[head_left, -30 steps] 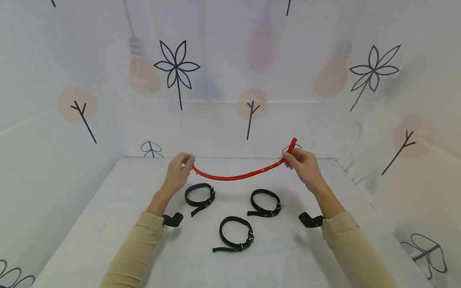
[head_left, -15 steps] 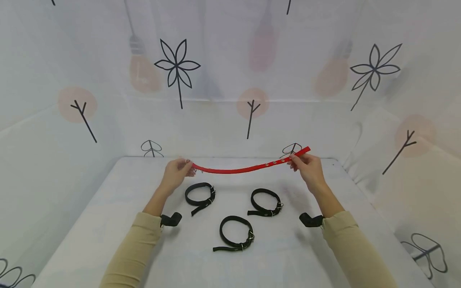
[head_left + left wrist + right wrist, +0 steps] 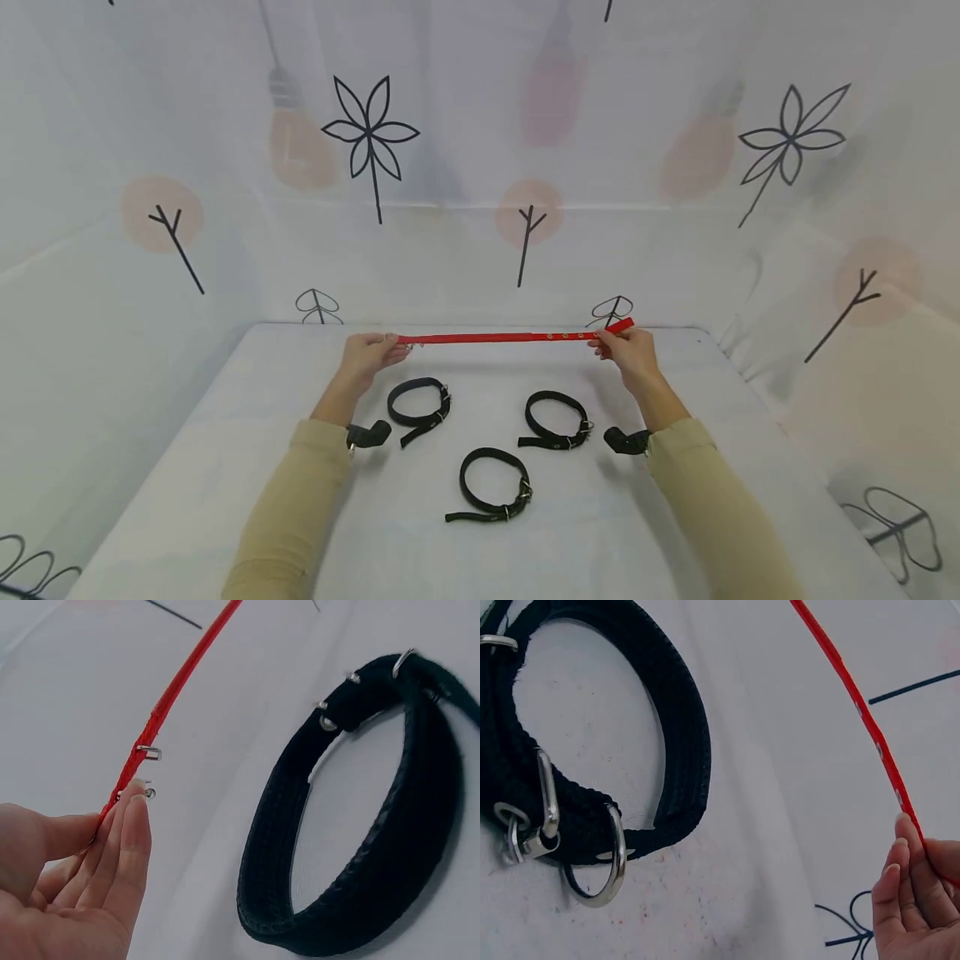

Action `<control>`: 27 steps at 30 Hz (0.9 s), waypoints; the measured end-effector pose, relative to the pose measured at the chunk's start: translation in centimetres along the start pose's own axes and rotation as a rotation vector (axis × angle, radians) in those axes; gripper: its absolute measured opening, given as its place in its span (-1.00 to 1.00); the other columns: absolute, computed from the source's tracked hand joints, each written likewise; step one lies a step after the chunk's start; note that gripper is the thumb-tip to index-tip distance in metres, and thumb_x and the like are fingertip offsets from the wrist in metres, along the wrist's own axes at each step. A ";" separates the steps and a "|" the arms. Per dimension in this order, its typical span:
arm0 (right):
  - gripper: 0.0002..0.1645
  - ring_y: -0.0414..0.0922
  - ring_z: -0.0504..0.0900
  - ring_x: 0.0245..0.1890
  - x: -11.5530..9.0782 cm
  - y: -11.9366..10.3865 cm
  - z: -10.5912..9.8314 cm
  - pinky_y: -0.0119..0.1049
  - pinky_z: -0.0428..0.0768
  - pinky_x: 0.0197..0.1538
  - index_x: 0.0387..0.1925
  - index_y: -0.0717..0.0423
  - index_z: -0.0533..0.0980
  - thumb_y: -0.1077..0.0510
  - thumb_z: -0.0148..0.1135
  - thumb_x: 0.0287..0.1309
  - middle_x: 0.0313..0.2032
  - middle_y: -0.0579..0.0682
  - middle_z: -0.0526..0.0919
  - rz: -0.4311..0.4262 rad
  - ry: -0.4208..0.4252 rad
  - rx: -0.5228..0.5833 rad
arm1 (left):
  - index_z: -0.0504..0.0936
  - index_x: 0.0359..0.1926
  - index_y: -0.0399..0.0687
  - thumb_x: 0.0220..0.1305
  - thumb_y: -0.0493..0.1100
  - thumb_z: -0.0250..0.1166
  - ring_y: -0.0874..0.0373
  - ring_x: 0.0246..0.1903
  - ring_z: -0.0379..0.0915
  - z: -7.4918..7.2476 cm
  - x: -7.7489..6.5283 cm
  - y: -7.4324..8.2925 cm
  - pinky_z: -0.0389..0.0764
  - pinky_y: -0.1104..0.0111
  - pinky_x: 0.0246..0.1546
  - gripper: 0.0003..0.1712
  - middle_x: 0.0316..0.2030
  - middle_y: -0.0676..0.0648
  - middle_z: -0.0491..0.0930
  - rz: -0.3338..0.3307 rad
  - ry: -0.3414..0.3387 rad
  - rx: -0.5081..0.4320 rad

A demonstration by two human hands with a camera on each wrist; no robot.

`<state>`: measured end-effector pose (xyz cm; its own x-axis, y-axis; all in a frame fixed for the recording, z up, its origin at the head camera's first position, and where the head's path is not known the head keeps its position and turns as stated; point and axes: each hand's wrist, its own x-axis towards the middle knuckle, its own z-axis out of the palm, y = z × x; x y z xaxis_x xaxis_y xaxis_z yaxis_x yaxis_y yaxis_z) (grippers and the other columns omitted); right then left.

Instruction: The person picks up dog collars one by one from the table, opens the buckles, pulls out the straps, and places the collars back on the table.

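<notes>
A red collar (image 3: 487,338) is stretched nearly straight between both hands, above the far part of the table. My left hand (image 3: 366,357) pinches its buckle end; metal fittings show beside the fingertips in the left wrist view. Near the other end, where eyelets run along the strap, my right hand (image 3: 630,350) pinches it, with a short red tip sticking out past the fingers. Three black collars, each buckled into a loop, lie on the table below: one at left (image 3: 418,403), one at right (image 3: 557,421) and one nearest me (image 3: 495,485).
The white table (image 3: 390,542) has its back edge just behind the hands. White cloth walls (image 3: 465,167) with printed flowers and bulbs rise on the back and sides. A black wrist camera (image 3: 369,433) sits at the left cuff, another (image 3: 626,441) at the right.
The red collar went from sagging in a curve to nearly straight. Its free tip at the right hand swung from upright to slanting. The black collars stayed where they were.
</notes>
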<state>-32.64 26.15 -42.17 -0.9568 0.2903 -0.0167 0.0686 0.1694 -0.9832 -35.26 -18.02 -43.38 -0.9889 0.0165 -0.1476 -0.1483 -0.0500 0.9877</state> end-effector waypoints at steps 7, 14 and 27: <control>-0.62 -0.29 0.66 -0.47 1.7 0.5 1.2 -0.40 0.68 -0.18 0.06 0.46 0.48 0.16 0.19 0.47 -0.38 -0.09 0.78 0.028 -0.031 0.035 | 0.38 0.26 -0.66 0.55 -0.31 0.13 0.12 -0.20 0.76 -0.5 2.3 -0.2 0.63 0.24 0.06 -0.53 0.01 -0.45 0.64 -0.028 -0.016 -0.025; -0.66 -0.24 0.68 -0.40 3.5 0.5 2.1 -0.42 0.68 -0.15 0.06 0.41 0.47 0.18 0.18 0.48 -0.39 -0.11 0.75 0.073 -0.023 0.049 | 0.32 0.35 -0.58 0.55 -0.28 0.14 -0.07 0.07 0.67 -0.6 4.3 0.2 0.60 0.24 0.11 -0.48 0.20 -0.49 0.50 -0.073 -0.036 -0.004; -0.61 -0.23 0.73 -0.31 5.1 0.5 3.6 -0.37 0.68 -0.06 0.18 0.45 0.39 0.22 0.09 0.52 -0.30 -0.03 0.71 0.159 -0.078 0.171 | 0.28 0.39 -0.57 0.53 -0.32 0.14 -0.25 0.20 0.53 -0.3 6.6 -0.3 0.55 0.15 0.18 -0.45 0.22 -0.53 0.48 -0.099 0.002 0.060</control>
<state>-38.54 24.29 -43.40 -0.9572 0.2257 -0.1812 0.1777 -0.0359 -0.9834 -41.78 -18.23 -44.67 -0.9694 0.0166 -0.2451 -0.2449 0.0116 0.9695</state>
